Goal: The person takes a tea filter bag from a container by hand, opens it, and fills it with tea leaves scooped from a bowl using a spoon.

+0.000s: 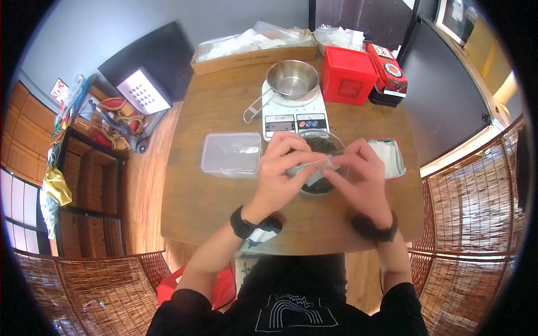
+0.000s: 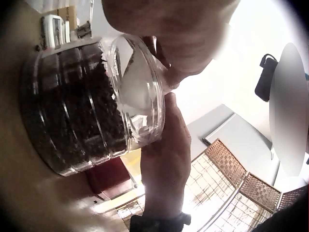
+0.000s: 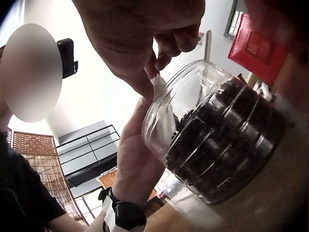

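Observation:
Both hands meet over a clear plastic jar [image 1: 343, 137] of dark loose leaves [image 3: 227, 130]. Between the fingertips of the left hand [image 1: 286, 168] and the right hand [image 1: 358, 171] is a small white filter bag [image 1: 315, 177], pinched from either side. Seen from the left wrist, the pale bag [image 2: 137, 87] hangs inside the jar's mouth, above the leaves. A metal handle [image 3: 208, 46] sticks up past the jar's rim in the right wrist view; its lower end is hidden.
A steel pan [image 1: 292, 79] sits on a white kitchen scale [image 1: 269, 127] behind the jar. An empty-looking clear tub [image 1: 231, 154] lies left, a red-rimmed box of white bags [image 1: 388, 158] right. Along the back stand a cardboard tray [image 1: 255, 59] and a red box [image 1: 348, 75].

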A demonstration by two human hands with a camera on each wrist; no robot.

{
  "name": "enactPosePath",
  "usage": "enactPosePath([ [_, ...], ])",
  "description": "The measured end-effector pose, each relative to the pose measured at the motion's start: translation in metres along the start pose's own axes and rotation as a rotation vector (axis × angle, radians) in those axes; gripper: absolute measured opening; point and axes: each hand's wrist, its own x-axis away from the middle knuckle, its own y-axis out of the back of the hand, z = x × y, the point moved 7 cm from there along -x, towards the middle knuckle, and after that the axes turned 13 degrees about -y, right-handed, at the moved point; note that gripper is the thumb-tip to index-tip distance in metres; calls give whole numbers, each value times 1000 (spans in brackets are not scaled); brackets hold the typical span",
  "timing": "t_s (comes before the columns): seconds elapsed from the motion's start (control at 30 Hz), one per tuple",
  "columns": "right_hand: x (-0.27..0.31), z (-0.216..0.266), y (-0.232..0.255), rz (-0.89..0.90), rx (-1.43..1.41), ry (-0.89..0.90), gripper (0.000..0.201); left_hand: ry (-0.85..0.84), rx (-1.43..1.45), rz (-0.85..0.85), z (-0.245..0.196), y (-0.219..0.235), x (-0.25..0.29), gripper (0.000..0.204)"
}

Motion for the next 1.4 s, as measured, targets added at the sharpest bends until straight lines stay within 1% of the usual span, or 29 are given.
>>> enactPosePath([
  [0.1, 2, -1, -2, 13, -23, 41, 21, -44, -30, 11, -6, -1, -2, 20],
  [0.17, 3, -1, -2, 5, -12, 35, 22, -54, -42, 6, -8, -1, -2, 22],
  [0.23, 4, -2, -1, -5, -1, 29, 22, -101, -68, 7, -12, 0, -3, 24],
  [0.33, 5, -4, -2, -11, -31, 32, 23, -82, -43, -13, -13, -1, -4, 26],
  [0.4, 4, -2, 0, -72, 19, -1, 22, -86, -36, -6, -14, -1, -4, 25],
  [0.53, 1, 0, 3, -66, 72, -1, 21, -78, -22, -19, -14, -3, -3, 23],
  [0.6, 3, 1, 2, -54, 23, 47, 21, -75, -25, -17, -13, -4, -3, 23],
  [0.73, 4, -3, 0, -27, 18, 46, 21, -63, -46, -6, -14, -5, -3, 22],
  [0.8, 3, -1, 0, -53, 4, 156, 22, -60, -45, -7, -14, -5, -3, 22],
  [0.83, 4, 1, 0, -55, 3, 155, 22, -55, -44, -9, -14, -5, -2, 21],
  [0.9, 5, -2, -1, 5, -58, 34, 22, -68, -36, -4, -12, -4, -1, 21],
  [1.0, 6, -3, -2, 36, -51, -5, 19, -64, -15, -7, -10, -5, 0, 19],
  [1.13, 5, -5, -2, 45, -89, 3, 16, -48, 4, -15, -11, -5, -1, 16],
  [1.2, 7, -12, -2, 83, -233, -58, 15, -18, 0, -13, -7, -6, 1, 15],
  [1.27, 8, -16, -4, 60, -231, -84, 15, 10, -4, -13, -5, -6, 1, 15],
  [1.33, 8, -18, -3, 38, -231, -108, 15, 79, 22, -46, -2, -5, 3, 16],
  [1.4, 8, -23, 1, -50, -146, -184, 12, 56, 59, -32, -6, -2, -1, 18],
])
